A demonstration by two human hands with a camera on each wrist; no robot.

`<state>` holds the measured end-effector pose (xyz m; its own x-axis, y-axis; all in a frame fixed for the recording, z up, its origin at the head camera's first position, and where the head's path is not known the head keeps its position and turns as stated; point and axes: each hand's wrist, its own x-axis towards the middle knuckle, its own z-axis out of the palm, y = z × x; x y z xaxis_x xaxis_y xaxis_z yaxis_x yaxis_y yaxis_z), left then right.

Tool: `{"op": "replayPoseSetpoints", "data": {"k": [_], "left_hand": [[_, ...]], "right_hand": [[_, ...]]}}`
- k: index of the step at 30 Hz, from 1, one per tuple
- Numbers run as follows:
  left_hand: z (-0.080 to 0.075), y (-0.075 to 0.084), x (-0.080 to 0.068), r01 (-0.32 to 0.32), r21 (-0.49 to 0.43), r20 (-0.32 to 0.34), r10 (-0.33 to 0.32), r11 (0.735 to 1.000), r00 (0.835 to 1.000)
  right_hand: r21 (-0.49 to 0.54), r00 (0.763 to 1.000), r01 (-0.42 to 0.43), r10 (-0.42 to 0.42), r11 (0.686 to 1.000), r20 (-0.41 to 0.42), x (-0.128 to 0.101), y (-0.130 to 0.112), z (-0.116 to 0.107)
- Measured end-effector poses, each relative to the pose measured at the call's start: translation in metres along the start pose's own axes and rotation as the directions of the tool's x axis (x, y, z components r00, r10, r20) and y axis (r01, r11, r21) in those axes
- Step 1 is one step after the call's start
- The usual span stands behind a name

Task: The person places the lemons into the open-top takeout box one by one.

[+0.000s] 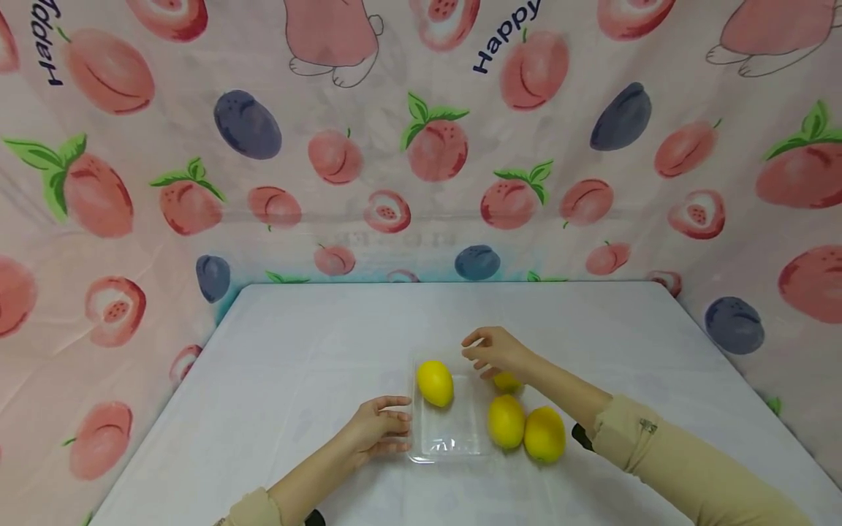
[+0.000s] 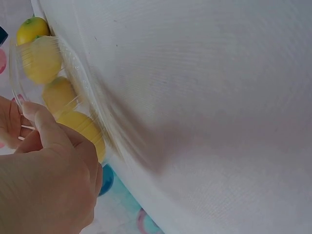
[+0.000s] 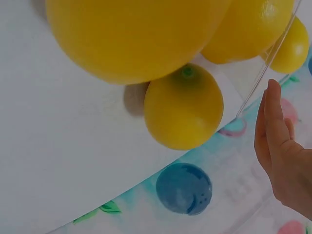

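A clear plastic tray (image 1: pixel 454 456) lies on the table with one yellow lemon (image 1: pixel 435 383) in its far left part. My left hand (image 1: pixel 378 431) holds the tray's left side; in the left wrist view, fingers (image 2: pixel 46 127) are at its rim. Just beyond the tray's far right corner, my right hand (image 1: pixel 496 351) hovers with nothing in its fingers. Beneath it a second lemon (image 1: pixel 508 382) is partly hidden. Two more lemons, one nearer the tray (image 1: pixel 506 422) and one farther right (image 1: pixel 544 435), sit side by side. Straight fingers (image 3: pixel 274 114) show in the right wrist view.
A white cloth (image 1: pixel 316 365) covers the table, whose far edge meets a hanging curtain (image 1: pixel 395 161) printed with peaches and plums. Dark bands (image 1: pixel 582 437) sit near both sleeve cuffs.
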<state>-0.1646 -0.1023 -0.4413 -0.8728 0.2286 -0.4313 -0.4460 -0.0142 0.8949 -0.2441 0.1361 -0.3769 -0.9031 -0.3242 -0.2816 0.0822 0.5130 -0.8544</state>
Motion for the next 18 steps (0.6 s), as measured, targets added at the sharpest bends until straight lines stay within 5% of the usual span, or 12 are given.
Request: {"op": "replayPoseSetpoints", "data": {"k": [9,18], "left_hand": [[0.000,0.001,0.001,-0.004,-0.004,0.006,0.004,1.000,1.000],[0.000,0.001,0.000,-0.001,0.001,0.005,0.001,1.000,1.000]], "right_hand": [[0.031,0.999,-0.049,0.050,0.998,-0.015,-0.004,0.008,-0.023],[0.050,0.999,-0.010,0.012,0.999,-0.040,-0.006,0.019,-0.045]]}}
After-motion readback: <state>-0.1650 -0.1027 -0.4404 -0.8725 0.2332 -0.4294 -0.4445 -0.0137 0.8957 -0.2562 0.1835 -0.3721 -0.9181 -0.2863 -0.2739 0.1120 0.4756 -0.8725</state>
